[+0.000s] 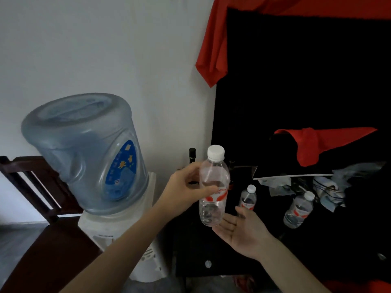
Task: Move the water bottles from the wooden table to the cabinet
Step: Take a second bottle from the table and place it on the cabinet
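Water bottle [213,187] (white cap, upright) held mid-air in front of the dark cabinet [190,250], left hand [186,191] fingers wrapped around its middle. Right hand [243,231] open, palm up, just under its base. Two more bottles [248,197] stand on the cabinet top.

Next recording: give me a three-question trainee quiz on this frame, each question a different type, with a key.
1. True or false: the left hand has its grip on the held water bottle.
2. How many other water bottles stand on the black cabinet?
3. The right hand is: A) open, palm up beneath the bottle; B) closed on the cap; C) out of view.

Key: 1 true. 2 two: the middle bottle and the right bottle. 3 A.
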{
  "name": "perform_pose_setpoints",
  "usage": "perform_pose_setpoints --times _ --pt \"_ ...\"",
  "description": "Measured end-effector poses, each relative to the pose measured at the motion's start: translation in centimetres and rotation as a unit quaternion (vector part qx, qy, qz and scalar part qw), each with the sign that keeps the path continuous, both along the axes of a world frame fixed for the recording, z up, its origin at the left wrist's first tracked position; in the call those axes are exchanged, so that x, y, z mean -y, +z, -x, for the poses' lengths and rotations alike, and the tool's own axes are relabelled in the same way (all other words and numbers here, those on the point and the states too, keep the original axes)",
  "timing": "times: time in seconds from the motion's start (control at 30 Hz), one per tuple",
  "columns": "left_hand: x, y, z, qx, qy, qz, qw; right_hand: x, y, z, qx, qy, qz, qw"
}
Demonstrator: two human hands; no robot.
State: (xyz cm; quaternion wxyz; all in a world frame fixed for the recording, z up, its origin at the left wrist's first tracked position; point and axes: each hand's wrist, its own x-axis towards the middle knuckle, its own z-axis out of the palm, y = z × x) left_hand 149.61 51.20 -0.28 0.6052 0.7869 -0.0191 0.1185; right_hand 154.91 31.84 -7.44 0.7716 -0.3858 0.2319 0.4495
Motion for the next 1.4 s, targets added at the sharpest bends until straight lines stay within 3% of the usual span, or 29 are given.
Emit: perform_pose_setpoints --times 0.33,0.83,1.27,1.4 --pt "-6.9 -9.8 -9.2 -0.086 -0.032 -0.002 0.996 -6.8 -8.3 -8.9 -0.059 -0.077 0.078 0.992" --pt "-8.2 -23.6 -14.5 -0.231 -0.012 -0.047 0.972 -8.5 -22.7 -15.0 -0.131 -0.070 0.156 0.977" --pt "-6.1 -27.4 -16.9 -0.245 0.006 -0.015 0.969 -8.7 -25.9 -17.2 -0.098 -0.024 0.263 0.959" --pt "-5.7 -27.9 -17.4 -0.245 -0.009 -0.018 0.969 -8.3 -26.4 -18.2 -0.111 -0.004 0.251 0.962"
